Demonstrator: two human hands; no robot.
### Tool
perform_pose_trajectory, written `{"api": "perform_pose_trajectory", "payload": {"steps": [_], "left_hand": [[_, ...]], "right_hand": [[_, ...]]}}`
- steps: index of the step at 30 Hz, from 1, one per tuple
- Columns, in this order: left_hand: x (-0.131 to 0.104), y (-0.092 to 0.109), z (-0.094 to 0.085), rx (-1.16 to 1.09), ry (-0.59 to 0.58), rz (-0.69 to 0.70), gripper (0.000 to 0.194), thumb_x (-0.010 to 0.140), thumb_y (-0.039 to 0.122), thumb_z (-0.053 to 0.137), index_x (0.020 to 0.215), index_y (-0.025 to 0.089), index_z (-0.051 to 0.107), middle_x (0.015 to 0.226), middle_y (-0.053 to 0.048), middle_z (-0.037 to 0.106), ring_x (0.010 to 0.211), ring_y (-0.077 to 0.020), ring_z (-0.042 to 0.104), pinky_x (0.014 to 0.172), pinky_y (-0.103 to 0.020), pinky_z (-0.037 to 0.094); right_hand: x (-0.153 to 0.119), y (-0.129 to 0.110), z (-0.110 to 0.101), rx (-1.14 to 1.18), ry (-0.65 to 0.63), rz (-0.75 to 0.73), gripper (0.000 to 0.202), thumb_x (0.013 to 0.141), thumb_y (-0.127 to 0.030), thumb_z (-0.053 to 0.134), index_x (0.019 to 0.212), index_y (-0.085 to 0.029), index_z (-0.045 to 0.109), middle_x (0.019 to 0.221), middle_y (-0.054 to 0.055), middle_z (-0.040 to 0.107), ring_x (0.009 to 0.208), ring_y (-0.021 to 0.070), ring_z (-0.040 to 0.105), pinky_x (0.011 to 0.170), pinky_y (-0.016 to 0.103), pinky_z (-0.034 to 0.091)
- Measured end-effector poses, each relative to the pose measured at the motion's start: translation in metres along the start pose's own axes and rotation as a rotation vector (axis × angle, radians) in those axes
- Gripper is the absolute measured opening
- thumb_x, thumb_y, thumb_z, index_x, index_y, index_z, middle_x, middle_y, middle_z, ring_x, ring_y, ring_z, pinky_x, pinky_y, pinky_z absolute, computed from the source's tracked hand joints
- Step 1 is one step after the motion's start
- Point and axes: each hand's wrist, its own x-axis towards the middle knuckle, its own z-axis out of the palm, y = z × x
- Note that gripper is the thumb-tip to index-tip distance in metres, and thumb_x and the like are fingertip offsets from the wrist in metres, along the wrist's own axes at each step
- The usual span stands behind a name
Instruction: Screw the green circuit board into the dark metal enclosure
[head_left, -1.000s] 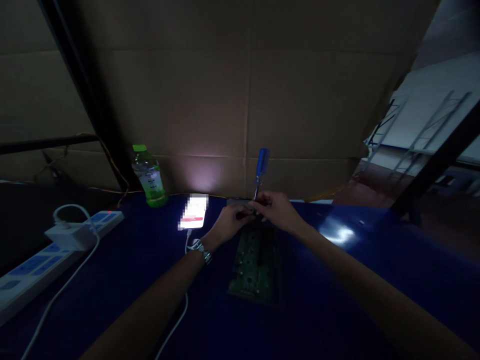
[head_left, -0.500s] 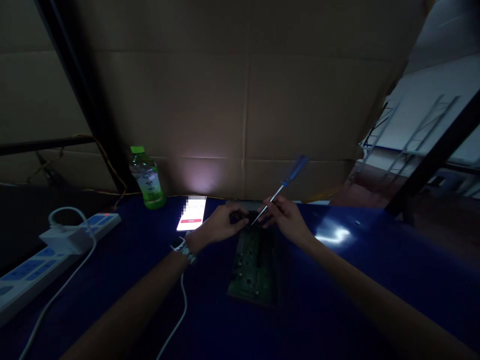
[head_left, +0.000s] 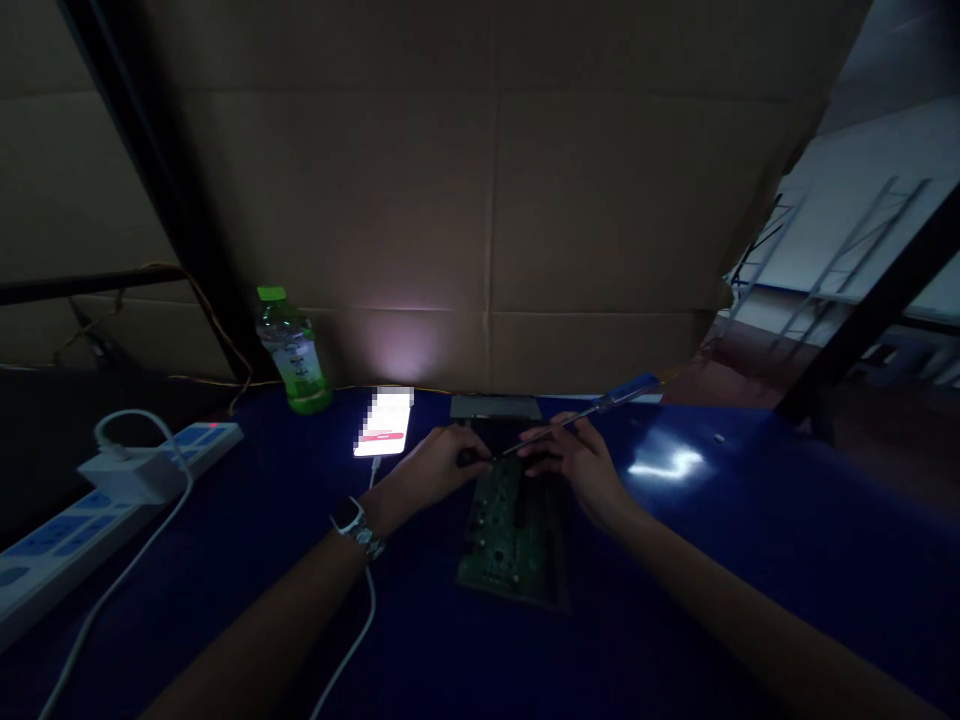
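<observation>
We have the green circuit board (head_left: 499,545) lying on the blue desk (head_left: 420,640), its length running roughly twelve to six o'clock. From its middle, our right hand (head_left: 589,468) is at two, pinching the shaft of a blue-handled screwdriver (head_left: 630,390); the handle points to two and the tip reaches in near our left fingertips. Our left hand (head_left: 435,468) is at ten, thumb and fingers drawn close at the board's far end; whether they grip anything we cannot tell. The lit phone (head_left: 390,425) sits farther out at ten.

We judge the board light, stiff and fragile, best held by its long edges, off the small raised parts. The screwdriver should be rigid, its shaft perhaps slippery; the handle gives surer hold. Shadow and our fingers hide the board's far end and the tip's exact contact.
</observation>
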Motion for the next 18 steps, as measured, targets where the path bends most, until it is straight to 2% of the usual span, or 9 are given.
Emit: {"api": "perform_pose_trajectory", "payload": {"steps": [5,11,15,18], "left_hand": [[-0.002,0.004,0.003,-0.005,0.039,0.004,0.011,0.084,0.020,0.061,0.084,0.020,0.071,0.080,-0.001,0.067,0.068,-0.0131,0.060,0.064,-0.025,0.043],[-0.002,0.009,0.009,0.001,0.090,-0.035,0.012,0.082,0.016,0.059,0.081,0.019,0.070,0.081,-0.002,0.067,0.072,-0.0137,0.060,0.067,-0.026,0.043],[0.000,0.008,0.008,-0.038,0.158,-0.076,0.011,0.083,0.019,0.059,0.087,0.019,0.070,0.085,-0.002,0.068,0.075,-0.0145,0.060,0.068,-0.027,0.044],[0.001,0.007,0.004,-0.079,0.160,-0.108,0.013,0.081,0.023,0.064,0.092,0.018,0.068,0.088,-0.003,0.069,0.075,-0.0151,0.060,0.067,-0.027,0.045]], "right_hand": [[-0.004,0.000,0.003,0.009,-0.012,-0.027,0.028,0.085,-0.044,0.057,0.092,-0.026,0.036,0.092,0.008,0.071,0.078,0.0242,0.071,0.053,0.033,0.055],[-0.008,0.001,0.007,0.102,-0.034,-0.050,0.028,0.084,-0.042,0.064,0.091,-0.025,0.042,0.094,0.008,0.073,0.078,0.0247,0.072,0.052,0.031,0.055],[-0.008,0.000,0.010,0.148,0.041,-0.058,0.027,0.083,-0.040,0.065,0.091,-0.024,0.044,0.095,0.008,0.073,0.079,0.0243,0.072,0.052,0.030,0.055],[-0.008,0.001,0.011,0.184,0.098,-0.041,0.027,0.082,-0.038,0.066,0.090,-0.024,0.044,0.095,0.009,0.074,0.079,0.0245,0.072,0.052,0.029,0.054]]}}
